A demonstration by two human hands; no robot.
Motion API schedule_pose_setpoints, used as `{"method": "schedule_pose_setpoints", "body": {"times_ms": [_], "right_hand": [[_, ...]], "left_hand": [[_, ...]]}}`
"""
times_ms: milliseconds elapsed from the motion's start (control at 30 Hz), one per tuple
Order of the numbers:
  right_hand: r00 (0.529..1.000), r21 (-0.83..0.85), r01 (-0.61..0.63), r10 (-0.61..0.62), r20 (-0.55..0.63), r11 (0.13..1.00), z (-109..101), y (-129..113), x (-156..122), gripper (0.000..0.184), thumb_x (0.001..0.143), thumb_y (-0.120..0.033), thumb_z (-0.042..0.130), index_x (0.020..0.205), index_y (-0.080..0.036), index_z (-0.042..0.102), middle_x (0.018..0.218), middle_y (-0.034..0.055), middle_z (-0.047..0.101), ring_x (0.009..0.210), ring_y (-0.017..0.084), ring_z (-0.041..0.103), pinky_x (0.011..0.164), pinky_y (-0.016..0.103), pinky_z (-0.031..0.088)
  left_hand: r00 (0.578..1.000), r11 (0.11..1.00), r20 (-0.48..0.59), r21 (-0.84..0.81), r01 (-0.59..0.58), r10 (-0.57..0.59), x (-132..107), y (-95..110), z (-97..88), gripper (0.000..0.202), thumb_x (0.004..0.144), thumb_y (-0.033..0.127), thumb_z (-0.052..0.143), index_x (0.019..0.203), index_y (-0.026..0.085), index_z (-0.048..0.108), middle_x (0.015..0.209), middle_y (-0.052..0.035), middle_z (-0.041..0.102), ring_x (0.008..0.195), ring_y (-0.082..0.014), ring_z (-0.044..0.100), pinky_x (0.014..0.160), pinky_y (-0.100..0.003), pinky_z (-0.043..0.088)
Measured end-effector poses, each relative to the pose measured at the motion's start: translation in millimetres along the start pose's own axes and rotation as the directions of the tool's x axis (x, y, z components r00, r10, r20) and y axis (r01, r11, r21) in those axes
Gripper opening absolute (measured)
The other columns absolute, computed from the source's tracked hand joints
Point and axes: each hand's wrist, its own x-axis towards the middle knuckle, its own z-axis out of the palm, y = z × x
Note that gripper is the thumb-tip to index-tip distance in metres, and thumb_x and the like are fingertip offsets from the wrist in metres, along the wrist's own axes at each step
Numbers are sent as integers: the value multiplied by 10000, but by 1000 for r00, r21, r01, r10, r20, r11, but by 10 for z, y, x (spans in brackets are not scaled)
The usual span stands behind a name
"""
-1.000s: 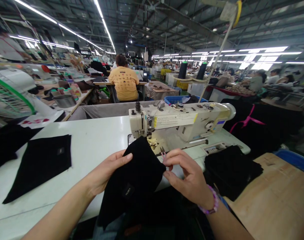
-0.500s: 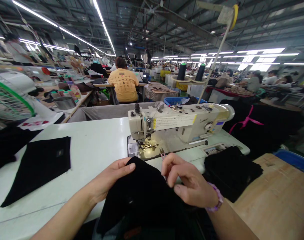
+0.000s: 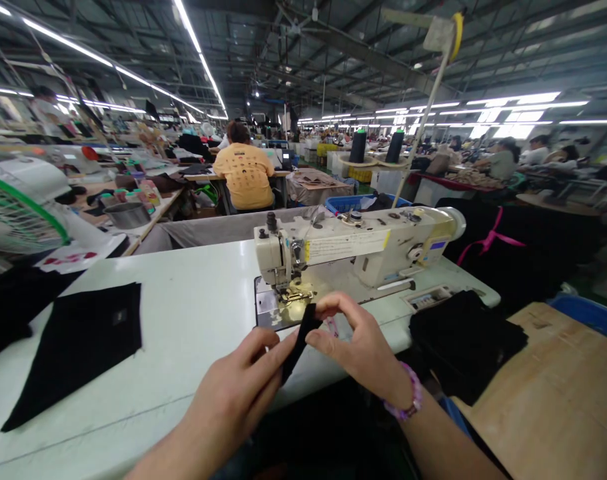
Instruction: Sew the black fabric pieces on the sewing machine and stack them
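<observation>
While the right grip held thumb and forefinger pressed on the upper part of a narrow black fabric strip, the left grip had its fingers curled in on the lower end, and there it was, pinched between the two! The strip's long axis slanted from low left up to the right, its top end just in front of the presser foot of the sewing machine, with the right grip the nearer to that foot. Right beside those fingers lay small pink-handled snips on the white counter. A beaded purple bracelet circled the right wrist. Out to the left sat a flat black fabric piece, out to the right a black fabric pile by a wooden board, and beyond the machine, a person in a yellow shirt sat working.
</observation>
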Motion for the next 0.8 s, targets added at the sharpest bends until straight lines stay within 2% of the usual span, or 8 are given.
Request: {"method": "schedule_pose_setpoints", "body": {"times_ms": [167, 267, 367, 467, 567, 700, 733, 800], "right_hand": [[996, 85, 60, -66, 68, 995, 3, -11, 65, 257, 813, -337, 773, 751, -184, 577, 858, -4, 604, 850, 141, 577, 808, 261, 449], [992, 90, -74, 63, 111, 993, -8, -23, 85, 248, 797, -326, 790, 735, -182, 597, 760, -34, 596, 757, 115, 556, 748, 232, 437], [962, 146, -230, 202, 186, 962, 19, -44, 97, 192, 804, -330, 775, 826, -187, 650, 753, -44, 608, 737, 106, 552, 709, 214, 432], [953, 184, -270, 236, 189, 945, 50, -56, 90, 193, 802, -333, 767, 836, -184, 650, 757, -44, 606, 748, 106, 550, 708, 210, 430], [964, 146, -246, 225, 143, 958, 40, -60, 69, 200, 797, -325, 773, 790, -182, 634, 740, -44, 597, 750, 107, 549, 724, 212, 431], [955, 159, -252, 219, 198, 954, -13, -89, 61, 162, 844, -335, 732, 864, -192, 658, 796, -37, 620, 773, 109, 558, 730, 212, 435], [952, 166, -247, 208, 223, 955, -19, -101, 64, 146, 861, -329, 714, 873, -194, 660, 808, -35, 624, 780, 109, 563, 728, 209, 436], [953, 161, -217, 173, 249, 963, -14, -127, 72, 110, 889, -306, 682, 881, -197, 666, 833, -33, 634, 800, 106, 574, 740, 201, 441]], "left_hand": [[994, 962, 15, 250, -106, 105, -53, 32, -6, 609, 944, 129, 408, 1518, 321, 337, 919, -32, 586, 671, -127, 626, 558, -188, 488], [995, 920, -32, 384, -80, 99, -46, 77, -23, 648, 954, 124, 367, 1560, 304, 223, 860, -11, 558, 594, -120, 593, 506, -192, 476], [996, 856, -48, 516, -38, 73, -55, 103, -10, 700, 945, 92, 353, 1576, 315, 148, 794, 14, 522, 519, -119, 546, 455, -196, 448], [994, 830, -85, 558, -7, 66, -81, 99, 16, 720, 920, 65, 348, 1572, 319, 177, 750, 24, 498, 481, -126, 507, 419, -207, 419], [992, 892, -121, 451, 30, 28, -87, 107, 17, 682, 888, 78, 395, 1530, 296, 319, 803, -2, 533, 553, -136, 548, 470, -222, 467], [981, 988, -181, 126, 88, -64, -7, 210, -55, 518, 891, 270, 592, 1403, 274, 516, 1063, -76, 608, 924, -201, 647, 759, -293, 583], [973, 994, -211, 42, 102, -91, 29, 245, -80, 460, 899, 295, 613, 1356, 280, 562, 1110, -76, 617, 988, -200, 645, 817, -288, 578], [953, 990, -272, -81, 114, -132, 109, 309, -125, 305, 926, 263, 607, 1225, 296, 654, 1092, -42, 657, 983, -157, 660, 840, -227, 561]]}}
